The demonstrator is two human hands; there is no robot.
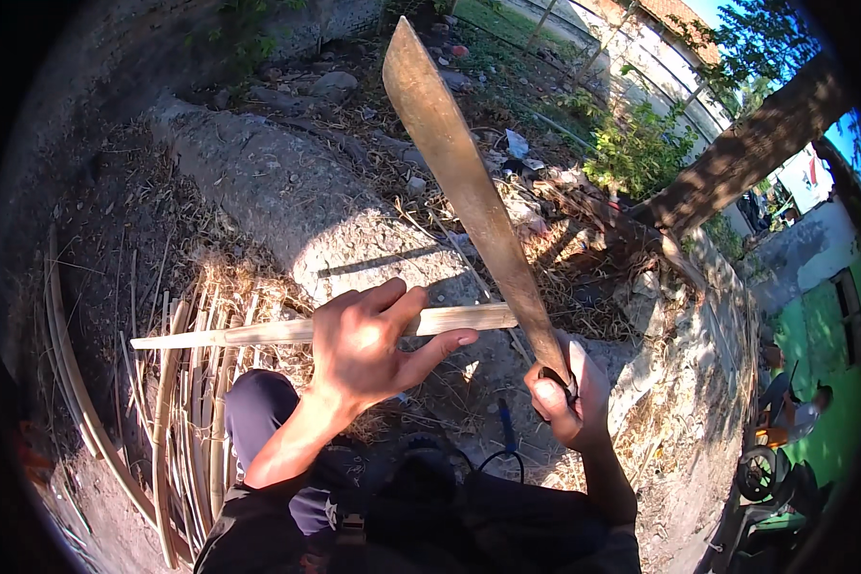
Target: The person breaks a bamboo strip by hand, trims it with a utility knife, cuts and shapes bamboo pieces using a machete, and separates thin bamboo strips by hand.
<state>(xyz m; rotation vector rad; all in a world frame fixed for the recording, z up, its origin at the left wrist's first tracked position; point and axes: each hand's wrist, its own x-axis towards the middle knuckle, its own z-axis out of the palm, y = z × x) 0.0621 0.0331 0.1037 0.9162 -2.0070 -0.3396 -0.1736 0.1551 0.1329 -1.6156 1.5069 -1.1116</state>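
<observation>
My right hand [574, 397] is wrapped round the handle of a machete [464, 167]. Its long brown blade points up and leans to the left. My left hand [364, 340] grips a split bamboo strip [263, 333], fingers curled over it and thumb stretched out along its near side. The strip lies almost level across the view, tapering toward its left end. At its right end the strip meets or passes close to the lower blade, and I cannot tell whether they touch. The undersides of both hands' grips are partly hidden.
Several long bamboo strips [167, 421] lie at the left beside my knee [261, 407]. A large rock [258, 172] lies ahead, with dry grass and litter beyond. A tree trunk [751, 143] leans at the right; farther off are a motorbike [761, 474] and a person [799, 411].
</observation>
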